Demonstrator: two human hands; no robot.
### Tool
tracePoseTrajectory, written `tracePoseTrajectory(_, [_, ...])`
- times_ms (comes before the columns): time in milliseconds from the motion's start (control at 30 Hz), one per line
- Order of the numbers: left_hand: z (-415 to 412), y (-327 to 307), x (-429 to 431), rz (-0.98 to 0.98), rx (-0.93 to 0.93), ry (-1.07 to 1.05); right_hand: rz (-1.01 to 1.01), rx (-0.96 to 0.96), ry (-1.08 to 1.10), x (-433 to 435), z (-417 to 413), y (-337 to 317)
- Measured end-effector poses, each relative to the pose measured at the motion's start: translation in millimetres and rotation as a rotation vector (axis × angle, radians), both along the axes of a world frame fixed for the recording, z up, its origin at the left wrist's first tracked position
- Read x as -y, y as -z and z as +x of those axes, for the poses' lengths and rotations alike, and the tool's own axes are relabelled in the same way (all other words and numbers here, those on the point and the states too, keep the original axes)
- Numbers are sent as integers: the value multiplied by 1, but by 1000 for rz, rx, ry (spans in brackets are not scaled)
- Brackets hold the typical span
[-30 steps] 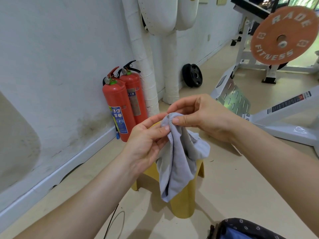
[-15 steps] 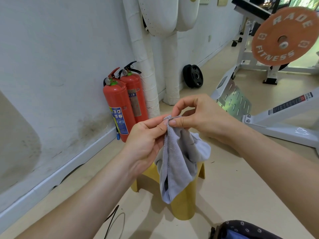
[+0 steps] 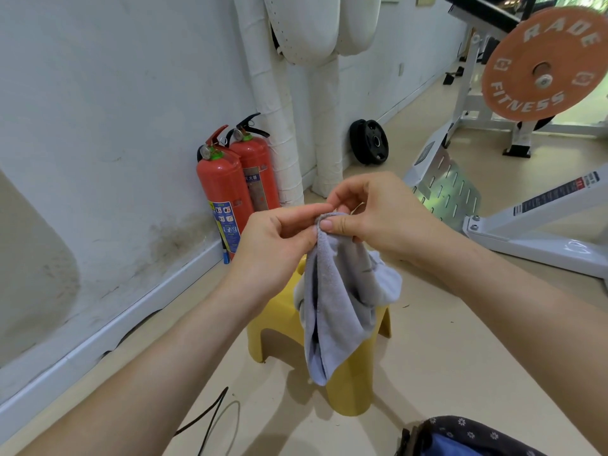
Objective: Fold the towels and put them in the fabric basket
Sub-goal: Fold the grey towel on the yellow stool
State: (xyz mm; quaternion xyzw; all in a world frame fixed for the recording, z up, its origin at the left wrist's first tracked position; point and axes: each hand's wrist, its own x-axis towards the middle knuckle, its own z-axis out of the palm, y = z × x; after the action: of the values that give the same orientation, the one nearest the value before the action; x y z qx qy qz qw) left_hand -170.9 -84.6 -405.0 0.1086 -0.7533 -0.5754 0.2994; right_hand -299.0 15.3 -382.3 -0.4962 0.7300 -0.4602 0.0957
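- The white weight-bench frame with its orange plate fills the picture from one to three o'clock, well apart from the work.
- The two red fire extinguishers stand against the wall at about ten o'clock from the hands.
- The low yellow plastic stool sits on the floor at the centre, under the hanging cloth; whether the cloth touches its seat cannot be told.
- The pale grey terry towel hangs crumpled from one bunched point, held in the air above the stool, its lower tip drooping toward six o'clock.
- The dark flower-print fabric basket shows only its rim at five o'clock, near the person.
- The left hand pinches the towel's hemmed top edge between thumb and forefinger.
- The right hand is closed on the same spot, its thumb pressed on the hem, touching the left fingertips.
- The step in hand looks like finding the corners. To do it well, one hand should hold its corner fast while the other slides along the hem to the next corner, then both draw apart so the towel hangs flat before any fold.
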Motion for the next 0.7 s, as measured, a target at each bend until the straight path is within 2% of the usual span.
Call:
tracePoseTrajectory(100, [-5, 3, -4, -85, 3, -70, 55, -202, 58, 1, 3, -7])
tracePoseTrajectory(200, [-10, 24, 0, -213, 93, -163, -7, -274, 74, 2, 5, -14])
tracePoseTrajectory(300, [-4, 56, 20, -302, 385, -198, -204, -200, 176, 0, -2, -22])
tracePoseTrajectory(367, [5, 71, 37, -346, 609, -204, -383, -115, 339, -5, -16, -26])
tracePoseTrajectory(400, [9, 74, 46, -323, 652, -250, -465, -77, 419, -9, -24, -29])
tracePoseTrajectory(467, [16, 60, 59, -221, 604, -377, -559, -58, 522, -20, -39, -33])
tracePoseTrajectory(567, [26, 6, 69, -64, 373, -441, -579, -72, 610, -34, -52, -38])
tracePoseTrajectory(633, [39, -32, 74, 52, 188, -388, -603, -26, 577, -43, -55, -49])
tracePoseTrajectory(700, [54, -60, 76, 180, -4, -287, -642, 12, 436, -54, -53, -64])
